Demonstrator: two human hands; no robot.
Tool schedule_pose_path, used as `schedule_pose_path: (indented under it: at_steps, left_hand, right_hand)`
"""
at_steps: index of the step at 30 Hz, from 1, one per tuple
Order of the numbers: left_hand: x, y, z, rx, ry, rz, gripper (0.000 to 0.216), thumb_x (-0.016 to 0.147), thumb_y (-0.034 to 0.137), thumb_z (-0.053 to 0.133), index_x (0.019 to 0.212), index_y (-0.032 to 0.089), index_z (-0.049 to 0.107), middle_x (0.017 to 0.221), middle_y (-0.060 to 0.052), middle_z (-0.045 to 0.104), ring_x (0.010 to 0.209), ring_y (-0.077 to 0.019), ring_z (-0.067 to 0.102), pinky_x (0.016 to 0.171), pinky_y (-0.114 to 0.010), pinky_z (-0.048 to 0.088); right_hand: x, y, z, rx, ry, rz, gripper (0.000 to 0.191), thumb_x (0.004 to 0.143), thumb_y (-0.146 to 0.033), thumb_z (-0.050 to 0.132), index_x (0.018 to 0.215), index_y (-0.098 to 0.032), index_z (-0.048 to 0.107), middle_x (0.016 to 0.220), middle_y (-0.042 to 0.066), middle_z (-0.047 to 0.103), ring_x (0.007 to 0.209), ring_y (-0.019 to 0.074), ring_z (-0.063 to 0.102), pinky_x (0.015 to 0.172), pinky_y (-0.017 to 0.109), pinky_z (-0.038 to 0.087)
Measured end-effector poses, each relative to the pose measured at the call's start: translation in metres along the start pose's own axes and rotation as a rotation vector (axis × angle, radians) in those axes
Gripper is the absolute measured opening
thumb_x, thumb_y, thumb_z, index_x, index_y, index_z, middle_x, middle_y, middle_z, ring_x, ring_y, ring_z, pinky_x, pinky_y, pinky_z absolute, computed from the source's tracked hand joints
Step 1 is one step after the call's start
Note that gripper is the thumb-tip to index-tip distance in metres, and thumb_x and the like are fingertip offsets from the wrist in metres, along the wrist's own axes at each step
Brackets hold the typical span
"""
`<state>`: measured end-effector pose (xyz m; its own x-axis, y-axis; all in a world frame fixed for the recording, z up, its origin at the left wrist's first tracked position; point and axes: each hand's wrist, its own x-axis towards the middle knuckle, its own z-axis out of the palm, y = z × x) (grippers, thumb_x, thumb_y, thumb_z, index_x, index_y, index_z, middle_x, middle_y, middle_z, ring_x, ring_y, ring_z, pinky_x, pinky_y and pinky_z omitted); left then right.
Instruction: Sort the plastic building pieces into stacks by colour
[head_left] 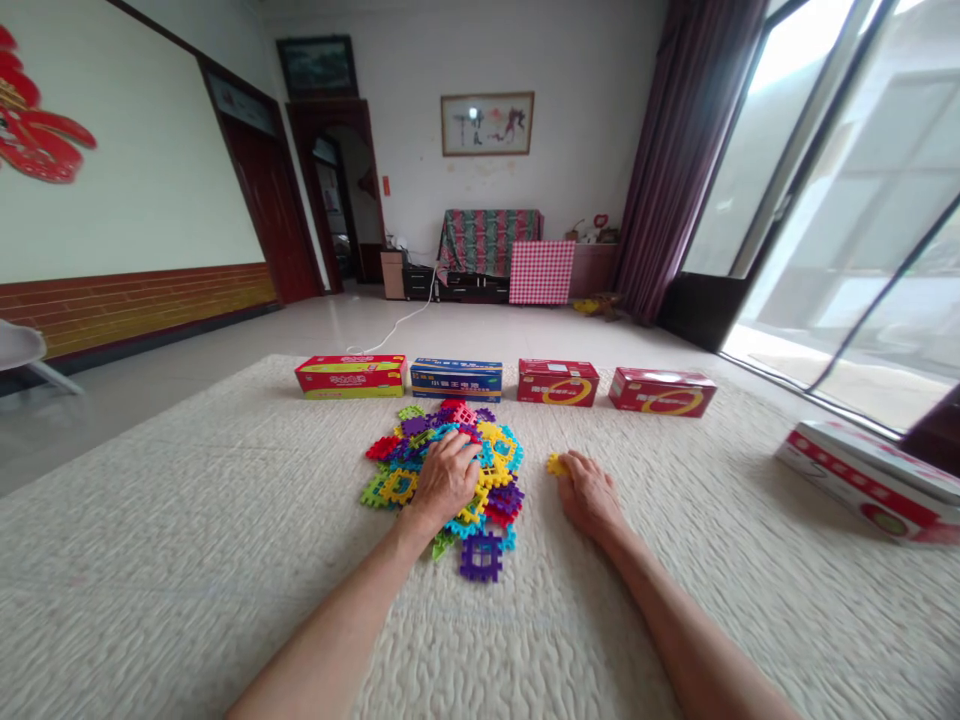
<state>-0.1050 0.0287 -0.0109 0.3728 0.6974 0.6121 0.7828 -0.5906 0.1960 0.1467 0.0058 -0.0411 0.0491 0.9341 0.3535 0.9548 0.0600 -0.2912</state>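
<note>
Standing farthest left, well apart from the fingers of the left hand (445,478), is a white chair (21,346), only partly in view. Rightward from it spreads a cream mat (187,480), which runs beneath both hands. Beyond the left fingers and to their left, a red-and-yellow box (351,378) lies on the mat. Nearer, a pile (493,468) of plastic pieces in green, red, yellow, blue and purple lies under the left fingers and sticks out around them. Those fingers are bent, tips down on the pile; I cannot tell whether they grip a piece or only touch. Past the fingertips, behind the pile, sits a blue box (456,381). At the pile's near edge, closer than the left fingers and slightly to their right, is a square purple piece (481,556). A strip of mat separates the pile from a yellow piece (555,465) at the fingers of the right hand (589,492). These are curled together, grasping that piece, which pokes out to their left. Beyond them lie a red box (558,383), almost straight past the tips, and another red box (663,392) to their right. Farthest right, well apart from the right fingers, a white-and-red carton (874,488) sits aslant.
</note>
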Motion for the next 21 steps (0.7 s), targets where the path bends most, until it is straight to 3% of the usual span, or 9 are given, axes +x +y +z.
schedule_pose_path:
  at_steps: [4, 8, 10, 12, 16, 21]
  left_hand:
    - [0.005, -0.004, -0.005, -0.071, 0.077, 0.018, 0.024, 0.089, 0.022, 0.048, 0.102, 0.023, 0.068, 0.111, -0.007, 0.067, 0.111, -0.022, 0.058, 0.101, -0.037, 0.046]
    - [0.025, -0.046, -0.015, -0.096, 0.186, -0.147, 0.028, 0.09, 0.024, 0.045, 0.105, 0.02, 0.068, 0.114, -0.007, 0.068, 0.109, -0.019, 0.061, 0.1, -0.033, 0.046]
    - [0.038, -0.08, -0.018, -0.055, 0.129, -0.358, 0.031, 0.09, 0.022, 0.043, 0.108, 0.02, 0.068, 0.116, -0.006, 0.068, 0.11, -0.0181, 0.061, 0.1, -0.031, 0.045]
    - [0.05, -0.112, -0.017, -0.01, -0.059, -0.6, 0.032, 0.09, 0.024, 0.045, 0.113, 0.023, 0.066, 0.122, -0.005, 0.066, 0.115, -0.0186, 0.059, 0.1, -0.029, 0.044]
    - [0.066, -0.153, -0.002, -0.004, -0.151, -0.72, 0.032, 0.082, 0.02, 0.054, 0.109, 0.021, 0.069, 0.119, -0.007, 0.068, 0.11, -0.0218, 0.063, 0.092, -0.028, 0.047]
    - [0.081, -0.163, 0.013, -0.013, -0.209, -0.78, 0.032, 0.067, 0.022, 0.067, 0.099, 0.024, 0.073, 0.107, -0.005, 0.073, 0.104, -0.0229, 0.065, 0.085, -0.026, 0.048]
  right_hand:
    - [0.001, 0.003, 0.002, 0.008, 0.0, -0.011, 0.036, 0.086, -0.019, 0.04, 0.118, -0.018, 0.057, 0.132, 0.015, 0.055, 0.12, 0.0299, 0.05, 0.092, 0.047, 0.039]
    - [0.002, 0.009, 0.007, 0.002, 0.026, -0.032, 0.036, 0.087, -0.022, 0.039, 0.117, -0.019, 0.059, 0.13, 0.014, 0.056, 0.119, 0.0299, 0.051, 0.091, 0.047, 0.04]
    - [0.002, 0.012, 0.01, -0.006, 0.041, -0.039, 0.035, 0.087, -0.023, 0.039, 0.116, -0.02, 0.059, 0.129, 0.014, 0.057, 0.118, 0.0297, 0.051, 0.09, 0.047, 0.04]
    - [0.003, 0.013, 0.013, -0.012, 0.055, -0.045, 0.035, 0.087, -0.024, 0.039, 0.115, -0.021, 0.058, 0.128, 0.013, 0.058, 0.117, 0.0296, 0.052, 0.089, 0.046, 0.041]
    - [0.004, 0.014, 0.014, -0.007, 0.054, -0.041, 0.035, 0.085, -0.025, 0.038, 0.113, -0.022, 0.058, 0.128, 0.012, 0.058, 0.117, 0.0295, 0.052, 0.088, 0.047, 0.041]
    - [0.004, 0.014, 0.012, 0.003, 0.045, -0.029, 0.035, 0.084, -0.026, 0.037, 0.112, -0.023, 0.058, 0.127, 0.012, 0.059, 0.116, 0.0296, 0.053, 0.088, 0.047, 0.041]
